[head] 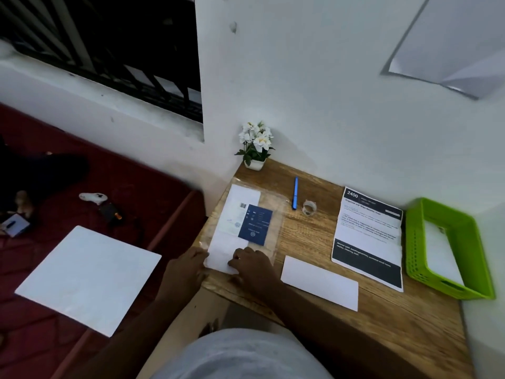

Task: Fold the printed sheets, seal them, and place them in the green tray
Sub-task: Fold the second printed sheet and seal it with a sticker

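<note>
Looking left to right, I see my left hand (pixel 191 262) and right hand (pixel 250 259) close together, fingers curled onto the near end of a white sheet (pixel 222 251) inside a clear sleeve (pixel 273 228) at the desk's (pixel 382 318) left edge. A folded white sheet (pixel 319 283) lies right of them, then a creased printed sheet (pixel 367 233), then the green tray (pixel 415 242) holding white paper

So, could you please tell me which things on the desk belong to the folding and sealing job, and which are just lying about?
Job:
printed sheet
folded white sheet
sheet under both hands
tape roll
green tray
left hand
right hand

Lying about:
blue pen
flower pot
white board
</note>
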